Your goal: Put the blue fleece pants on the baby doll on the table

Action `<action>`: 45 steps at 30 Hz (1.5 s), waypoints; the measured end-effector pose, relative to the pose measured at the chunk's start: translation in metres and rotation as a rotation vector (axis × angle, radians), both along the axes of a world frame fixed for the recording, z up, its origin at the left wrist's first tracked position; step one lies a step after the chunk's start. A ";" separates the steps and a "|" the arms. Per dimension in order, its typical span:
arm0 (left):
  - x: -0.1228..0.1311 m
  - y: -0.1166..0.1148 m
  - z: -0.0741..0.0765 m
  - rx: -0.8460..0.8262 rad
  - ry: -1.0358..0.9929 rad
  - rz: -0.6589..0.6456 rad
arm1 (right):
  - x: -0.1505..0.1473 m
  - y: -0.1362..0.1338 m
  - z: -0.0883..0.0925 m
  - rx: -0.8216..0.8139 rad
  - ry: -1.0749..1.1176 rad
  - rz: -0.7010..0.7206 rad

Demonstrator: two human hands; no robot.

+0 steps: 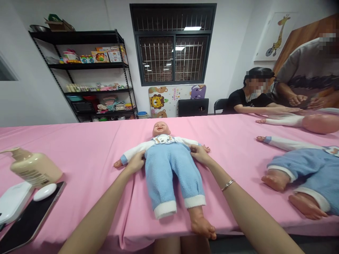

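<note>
Between the two hands, in the head view, the doll [164, 160] lies face-up on the table [90, 150]; left hand [136, 161] and right hand [200, 154] pinch the blue trousers [159, 176] at either side — already chest-high, the foot [201, 224] below the right hand out, the other hidden.

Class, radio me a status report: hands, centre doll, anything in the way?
Left hand, right hand at opposite sides of blue trousers. Doll face-up on pink cloth. Nothing seen between hands and doll.
</note>
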State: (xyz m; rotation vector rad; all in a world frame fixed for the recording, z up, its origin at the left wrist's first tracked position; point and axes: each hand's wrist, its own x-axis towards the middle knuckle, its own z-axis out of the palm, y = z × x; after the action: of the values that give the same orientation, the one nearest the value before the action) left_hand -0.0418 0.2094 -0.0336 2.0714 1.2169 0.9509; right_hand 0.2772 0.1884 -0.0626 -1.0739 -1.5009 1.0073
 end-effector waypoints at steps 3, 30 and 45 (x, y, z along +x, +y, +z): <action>-0.001 0.005 -0.003 0.077 0.095 0.070 | 0.000 0.009 -0.011 0.005 0.021 -0.208; -0.001 0.008 -0.009 0.058 -0.111 0.294 | -0.008 0.014 -0.022 -0.030 0.077 -0.490; 0.005 -0.005 0.003 -0.201 -0.194 0.356 | -0.031 0.003 -0.009 0.122 -0.321 -0.304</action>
State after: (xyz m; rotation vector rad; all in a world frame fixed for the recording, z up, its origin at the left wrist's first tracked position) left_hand -0.0365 0.2046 -0.0307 1.5979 1.5358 1.1070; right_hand 0.2466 0.1909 -0.0716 -1.3731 -1.5673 0.5434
